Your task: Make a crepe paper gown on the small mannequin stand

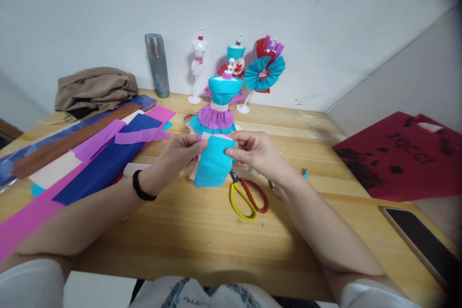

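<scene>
A turquoise sheet of crepe paper point(215, 162) hangs between my two hands, with paler layers showing at its top and left edge. My left hand point(182, 151) pinches its upper left corner. The upper right edge is between the thumb and fingers of my right hand point(252, 151). Just behind stands a small mannequin point(225, 87) in a turquoise top and a ruffled purple and turquoise paper skirt; the paper hides its lower part. Scissors point(249, 197) with one yellow and one red handle lie below my right hand, their blades partly hidden.
Colored crepe paper sheets point(108, 163) cover the left side. At the back stand a flask point(157, 65), a bare white mannequin point(197, 65) and dressed ones, one with a turquoise paper flower point(265, 73). A red bag point(400, 156) and a phone point(418, 240) lie right. Brown cloth point(96, 89) sits back left.
</scene>
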`<action>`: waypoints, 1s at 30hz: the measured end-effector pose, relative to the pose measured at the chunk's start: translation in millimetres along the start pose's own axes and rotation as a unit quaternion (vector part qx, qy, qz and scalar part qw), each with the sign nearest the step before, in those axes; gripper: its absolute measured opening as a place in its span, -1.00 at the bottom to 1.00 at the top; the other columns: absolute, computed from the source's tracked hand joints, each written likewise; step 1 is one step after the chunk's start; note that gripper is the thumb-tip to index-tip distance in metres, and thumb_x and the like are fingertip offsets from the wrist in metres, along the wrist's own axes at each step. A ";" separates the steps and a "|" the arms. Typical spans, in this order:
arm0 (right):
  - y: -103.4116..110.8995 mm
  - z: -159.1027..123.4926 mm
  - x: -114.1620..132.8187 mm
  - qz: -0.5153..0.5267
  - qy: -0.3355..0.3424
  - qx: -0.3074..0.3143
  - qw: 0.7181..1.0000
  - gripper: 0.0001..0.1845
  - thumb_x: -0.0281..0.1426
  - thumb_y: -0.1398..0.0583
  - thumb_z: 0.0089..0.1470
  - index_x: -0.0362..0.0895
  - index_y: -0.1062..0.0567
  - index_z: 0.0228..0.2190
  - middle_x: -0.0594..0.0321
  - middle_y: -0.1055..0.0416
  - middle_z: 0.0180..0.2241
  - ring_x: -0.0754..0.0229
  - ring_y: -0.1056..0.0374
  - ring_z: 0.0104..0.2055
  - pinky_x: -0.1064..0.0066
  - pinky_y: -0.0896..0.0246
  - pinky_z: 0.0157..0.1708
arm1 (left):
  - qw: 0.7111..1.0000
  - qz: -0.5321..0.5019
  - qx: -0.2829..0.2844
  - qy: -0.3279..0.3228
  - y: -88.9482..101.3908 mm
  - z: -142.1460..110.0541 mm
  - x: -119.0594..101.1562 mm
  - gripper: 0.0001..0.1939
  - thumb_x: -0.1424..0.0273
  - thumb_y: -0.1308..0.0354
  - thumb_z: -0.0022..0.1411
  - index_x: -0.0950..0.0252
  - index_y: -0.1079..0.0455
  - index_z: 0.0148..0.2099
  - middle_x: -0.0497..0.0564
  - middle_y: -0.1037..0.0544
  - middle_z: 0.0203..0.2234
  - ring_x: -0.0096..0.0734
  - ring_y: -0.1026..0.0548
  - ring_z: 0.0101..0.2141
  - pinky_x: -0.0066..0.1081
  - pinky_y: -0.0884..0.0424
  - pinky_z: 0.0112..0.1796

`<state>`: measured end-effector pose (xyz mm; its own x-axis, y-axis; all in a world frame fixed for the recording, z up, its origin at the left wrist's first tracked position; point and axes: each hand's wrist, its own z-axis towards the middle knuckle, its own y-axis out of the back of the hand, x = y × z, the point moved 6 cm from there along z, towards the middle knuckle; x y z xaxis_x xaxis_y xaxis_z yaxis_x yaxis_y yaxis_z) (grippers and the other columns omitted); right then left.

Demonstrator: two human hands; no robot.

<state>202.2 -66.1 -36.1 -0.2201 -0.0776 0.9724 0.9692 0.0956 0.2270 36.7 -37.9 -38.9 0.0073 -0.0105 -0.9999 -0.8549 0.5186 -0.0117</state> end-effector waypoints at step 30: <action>8.5 4.8 -1.9 -0.053 -0.020 0.010 0.998 -0.64 -0.14 -0.34 -0.19 -0.12 -0.34 -0.61 0.40 -0.23 -0.70 0.37 -0.11 -0.65 0.49 0.04 -0.64 | 0.997 -0.070 0.007 0.041 -5.9 1.1 18.9 -0.60 0.11 -0.37 -0.02 0.36 -0.40 -0.51 -0.12 -0.32 -0.72 -0.64 -0.19 -0.69 -0.56 -0.06 -0.65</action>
<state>210.3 -60.4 -35.7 -0.3267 -0.0480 0.9439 0.9377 0.1089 0.3301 42.4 -40.2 -57.7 0.0840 -0.1534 -0.9846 -0.8413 0.5185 -0.1526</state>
